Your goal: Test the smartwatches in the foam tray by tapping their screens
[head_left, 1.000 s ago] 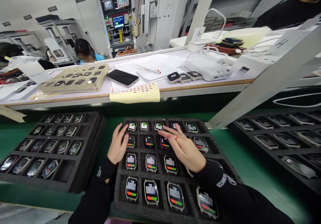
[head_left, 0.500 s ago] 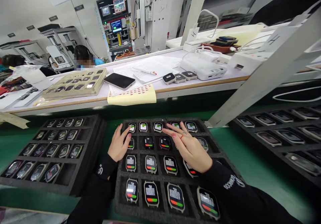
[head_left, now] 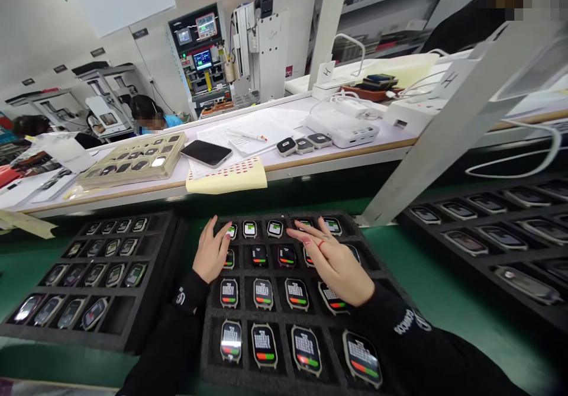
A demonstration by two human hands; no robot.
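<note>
A black foam tray (head_left: 248, 379) in front of me holds rows of square smartwatches with lit screens. Along the far row the screens show white and green; a watch (head_left: 296, 293) in a nearer row shows white lines above a red and green bar. My left hand (head_left: 210, 253) is open at the tray's left side, fingertips at the far-left watch (head_left: 231, 231). Over the right part of the tray is my right hand (head_left: 339, 263), fingers spread, a red ring on one. Its fingertips are by the far-row watches and hide some of them; contact is unclear.
Another foam tray of watches (head_left: 126, 319) lies left, and a third tray (head_left: 448, 253) lies right. A slanted white post (head_left: 426, 141) rises between trays. On the shelf beyond are a phone (head_left: 206, 153), a beige tray (head_left: 166, 174) and a white box (head_left: 348, 132). People sit further back.
The view has tilted up slightly and shifted, so the shelf and post sit further left in it. Both hands keep nearly the same place over the tray.
</note>
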